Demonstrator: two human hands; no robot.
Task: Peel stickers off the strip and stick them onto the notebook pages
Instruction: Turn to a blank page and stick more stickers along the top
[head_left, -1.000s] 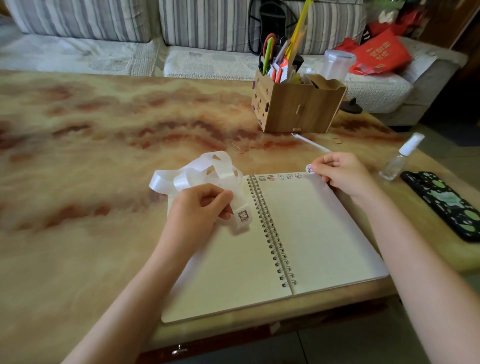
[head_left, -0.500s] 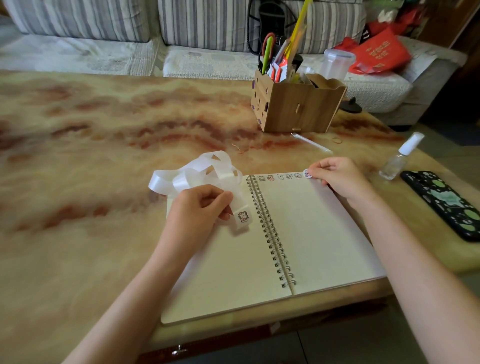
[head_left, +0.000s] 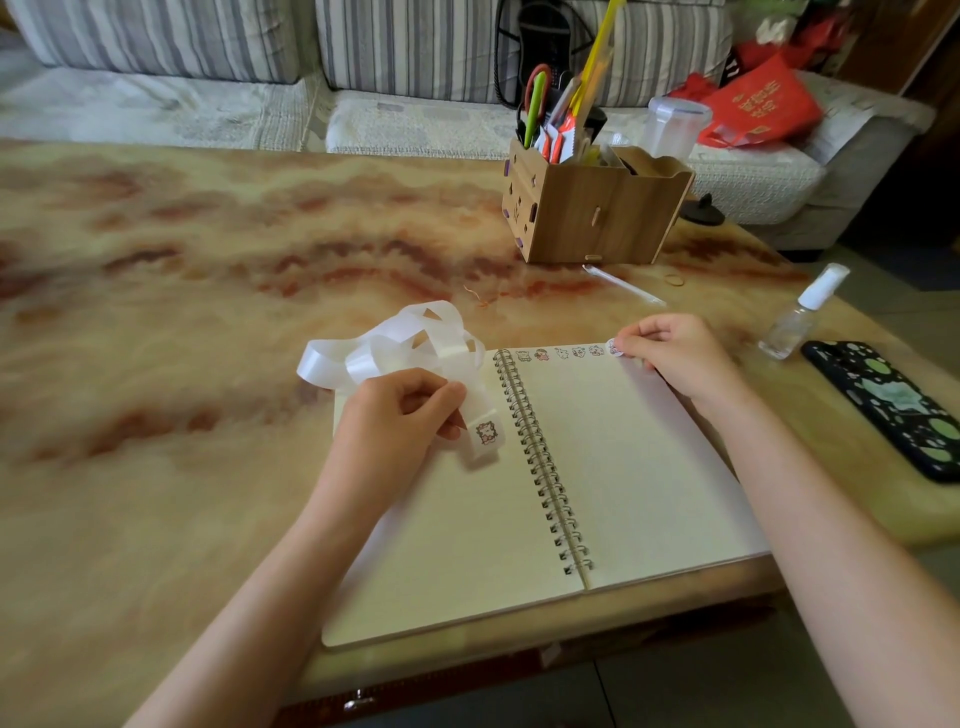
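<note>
The white strip (head_left: 384, 345) lies in loose loops on the table (head_left: 156, 312) at the top left corner of the notebook (head_left: 639, 467), and its free end runs over the left page. The left hand (head_left: 395, 421) pinches that end between thumb and curled fingers. A sticker (head_left: 487, 433) sits on the strip just past the thumb. The notebook lies open at the table's near edge, with a row of stickers (head_left: 561, 353) along the top of the right page. At the row's right end the right hand (head_left: 675, 358), fingers curled, holds a round sticker (head_left: 614, 347) at its fingertips on the page. A wooden box (head_left: 592, 218) of pens stands behind. A spray bottle (head_left: 800, 317) and a phone (head_left: 893, 405) are to the right.
</note>
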